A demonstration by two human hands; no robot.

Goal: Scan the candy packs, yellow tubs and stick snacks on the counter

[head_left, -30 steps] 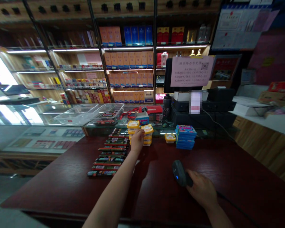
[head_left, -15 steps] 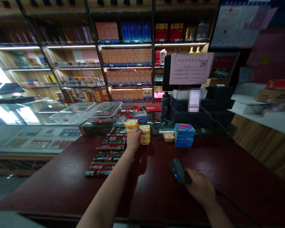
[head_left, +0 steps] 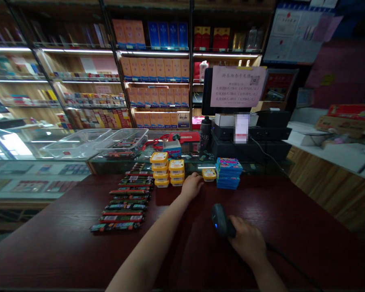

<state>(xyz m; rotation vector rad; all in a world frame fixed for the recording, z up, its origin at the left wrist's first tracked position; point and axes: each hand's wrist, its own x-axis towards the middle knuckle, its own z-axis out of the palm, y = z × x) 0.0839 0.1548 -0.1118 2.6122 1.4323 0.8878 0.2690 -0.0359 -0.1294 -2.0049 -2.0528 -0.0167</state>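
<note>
My right hand is wrapped round the handle of a black barcode scanner, which shows a small blue light and trails a cable. My left hand reaches over the table with nothing visible in it, its fingers slightly bent and apart. Just right of its fingertips sits a single small yellow tub with a white-labelled lid. To the left of that hand stand two stacks of similar yellow tubs. Beside the single tub rises a pile of blue packets.
A column of slim dark packets lies left on the dark red table. Behind are clear plastic bins, an open small box, a black bottle and a monitor bearing a pink sign. Stocked shelves line the back.
My left hand has left the yellow tub stacks and moved right, near the single tub. My right hand still holds the scanner. The view has shifted slightly to the right.
</note>
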